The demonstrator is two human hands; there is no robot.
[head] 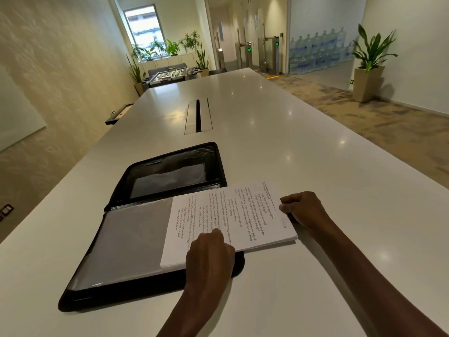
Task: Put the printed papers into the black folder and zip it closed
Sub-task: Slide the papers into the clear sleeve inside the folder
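The black folder (136,242) lies open and flat on the white table (315,166), its grey inner pocket toward me. A stack of printed papers (233,215) lies partly on the folder's near half, with its right part sticking out over the table. My left hand (210,254) grips the stack at its near edge, thumb on top of the print. At the stack's right end, my right hand (301,210) holds the edge with curled fingers.
A metal cable hatch (198,116) is set into the table beyond the folder. A black object (119,114) hangs at the table's left edge. Potted plants (370,59) stand on the floor at the right, and a foosball table (170,76) stands past the table's far end.
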